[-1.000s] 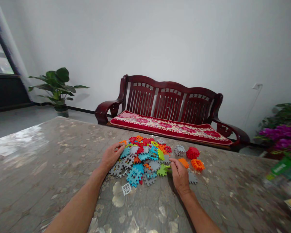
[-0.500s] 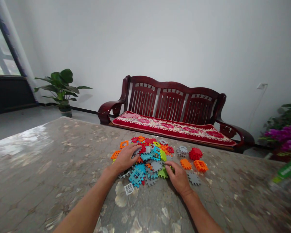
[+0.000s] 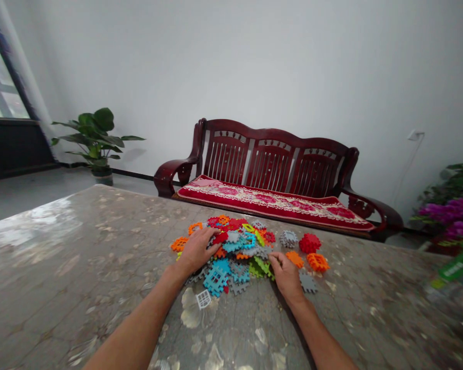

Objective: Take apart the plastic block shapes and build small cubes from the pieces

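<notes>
A heap of colourful interlocking plastic tiles with toothed edges lies on the table. My left hand (image 3: 196,251) rests over the heap's left side, fingers stretched out and apart, next to a red tile (image 3: 220,238). At the heap's right side, my right hand (image 3: 286,275) pinches the edge of a grey tile (image 3: 263,252), which is tilted over the others. Just below it are green tiles (image 3: 257,268). Blue lattice tiles (image 3: 216,277) lie at the near side of the heap, with a small white window piece (image 3: 203,299) in front of them.
Right of the heap stand a grey stack (image 3: 288,238), a red stack (image 3: 309,242), an orange tile (image 3: 294,259), an orange frame stack (image 3: 318,262) and a flat grey tile (image 3: 307,282). A wooden bench (image 3: 273,159) is behind the table (image 3: 81,267). Purple flowers (image 3: 451,216) are at right.
My right hand has shifted slightly right and up, and the grey tile has tilted up with it, uncovering tiles underneath. My left hand has barely moved.
</notes>
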The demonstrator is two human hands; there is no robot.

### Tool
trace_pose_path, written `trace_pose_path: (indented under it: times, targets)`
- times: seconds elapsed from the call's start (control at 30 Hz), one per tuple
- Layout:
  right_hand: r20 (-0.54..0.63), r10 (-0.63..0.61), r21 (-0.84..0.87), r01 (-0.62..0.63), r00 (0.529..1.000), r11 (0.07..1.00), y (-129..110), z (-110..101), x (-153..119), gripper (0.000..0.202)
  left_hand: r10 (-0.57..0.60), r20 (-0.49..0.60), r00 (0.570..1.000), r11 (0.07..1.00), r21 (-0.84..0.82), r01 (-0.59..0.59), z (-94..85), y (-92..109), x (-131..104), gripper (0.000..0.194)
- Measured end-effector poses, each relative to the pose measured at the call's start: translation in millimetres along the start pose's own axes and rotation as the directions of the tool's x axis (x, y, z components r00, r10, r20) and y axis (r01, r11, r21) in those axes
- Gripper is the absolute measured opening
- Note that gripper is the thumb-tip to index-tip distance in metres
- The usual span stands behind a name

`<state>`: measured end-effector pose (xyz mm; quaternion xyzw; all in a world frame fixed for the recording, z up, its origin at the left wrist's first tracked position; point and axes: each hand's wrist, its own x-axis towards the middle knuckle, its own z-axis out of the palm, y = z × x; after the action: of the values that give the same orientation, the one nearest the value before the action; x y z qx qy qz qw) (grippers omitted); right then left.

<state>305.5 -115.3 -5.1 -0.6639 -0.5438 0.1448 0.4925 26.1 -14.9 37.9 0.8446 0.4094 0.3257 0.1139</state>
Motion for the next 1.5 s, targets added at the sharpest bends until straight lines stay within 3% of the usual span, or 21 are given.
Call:
trace_pose_path:
  times: [0.37, 0.5, 0.67, 0.87, 0.97, 1.07, 1.2, 1.27, 1.33, 1.43, 1.5]
  targets:
    - [0.009, 0.035, -0.029, -0.035, 0.999, 0.999, -4.7, -2.2, 4.7, 0.033, -0.012, -0.109, 0.994, 1.0, 0.001, 0.012, 3.4, -6.3, 1.2, 0.033]
    - [0.061, 0.134, 0.017, -0.136, 0.989, 0.991, -6.9, -1.4, 3.4, 0.034, -0.075, -0.199, 0.977, 0.997, -0.035, 0.069, 2.7, -4.0, 2.2, 0.033]
    - [0.09, 0.163, -0.015, -0.162, 0.983, 0.987, -9.8, -3.4, 1.2, 0.035, -0.238, -0.216, 0.947, 0.963, -0.179, 0.202, 2.0, -2.7, 5.0, 0.035]
    - [-0.008, 0.074, -0.1, -0.075, 0.997, 0.992, -8.9, -7.1, 1.3, 0.031, -0.319, -0.217, 0.922, 0.891, -0.4, 0.214, 6.9, -6.5, 8.5, 0.038]
    - [0.011, 0.247, 0.015, -0.247, 0.969, 0.969, -11.9, -5.5, 1.3, 0.032, -0.331, -0.198, 0.923, 0.866, -0.451, 0.214, 7.8, -8.7, 8.9, 0.041]
    - [0.088, 0.422, 0.226, -0.431, 0.902, 0.874, -15.9, -4.0, 0.9, 0.039, -0.321, -0.201, 0.926, 0.863, -0.464, 0.199, 7.1, -9.1, 8.5, 0.043]
    - [0.16, 0.473, 0.327, -0.498, 0.867, 0.803, -15.2, -3.8, 1.0, 0.04, -0.291, -0.202, 0.935, 0.873, -0.456, 0.173, 6.5, -8.7, 8.0, 0.044]
    - [0.141, 0.465, 0.24, -0.486, 0.874, 0.84, -11.9, -4.1, 1.7, 0.036, -0.28, -0.189, 0.941, 0.876, -0.452, 0.17, 6.3, -8.6, 7.9, 0.044]
    - [0.096, 0.391, 0.094, -0.4, 0.915, 0.912, -8.4, -4.6, 2.3, 0.031, -0.272, -0.178, 0.946, 0.88, -0.443, 0.169, 5.4, -7.8, 7.7, 0.044]
    - [0.024, 0.141, -0.123, -0.137, 0.99, 0.983, -6.1, -5.8, 1.6, 0.029, -0.247, -0.158, 0.956, 0.89, -0.427, 0.16, 2.4, -4.2, 7.5, 0.043]
    - [0.028, 0.024, -0.212, -0.017, 0.999, 0.977, -7.2, -6.6, -0.2, 0.029, -0.22, -0.138, 0.966, 0.893, -0.426, 0.142, 0.0, 0.5, 7.5, 0.043]
